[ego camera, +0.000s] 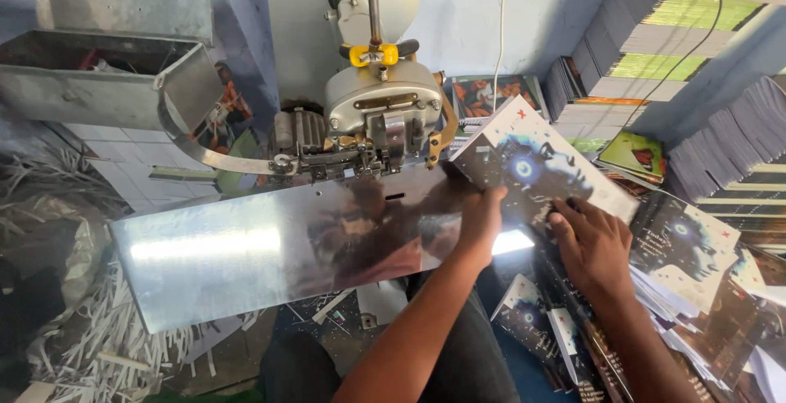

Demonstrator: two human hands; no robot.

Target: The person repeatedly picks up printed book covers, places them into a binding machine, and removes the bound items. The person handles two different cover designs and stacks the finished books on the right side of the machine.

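Our left hand (481,221) lies palm down with its fingers closed over the near edge of a booklet (536,165), pressing it onto the plate (246,255). Our right hand (591,243) rests flat on the booklet's lower right part, fingers spread and curled over its edge, so both hands grasp the same booklet. The booklet is dark, with a glowing blue face on its cover. It sits tilted, its left corner just beside the machine head (381,116), the rest reaching out over the pile (696,264) on our right.

The plate is a long, shiny metal sheet, sloping down toward the left. Above it stands the grey machine head with a yellow clamp on a vertical rod. A curved metal strip leads from it to a metal box (98,75) at upper left. Paper strips (106,346) lie heaped below the plate on the left. More booklets with the same cover spread loosely on our right, some slipping over each other. Tall stacks (655,51) stand against the blue wall behind.

We judge a few risks here. The left fingers lie close to the machine's working parts, so a push too far could catch them. The plate is slick and sloped, so the booklet could slide or skew and go in crooked. The loose pile under our right wrist could shift and spill. Glare on the plate may hide the booklet's edge.
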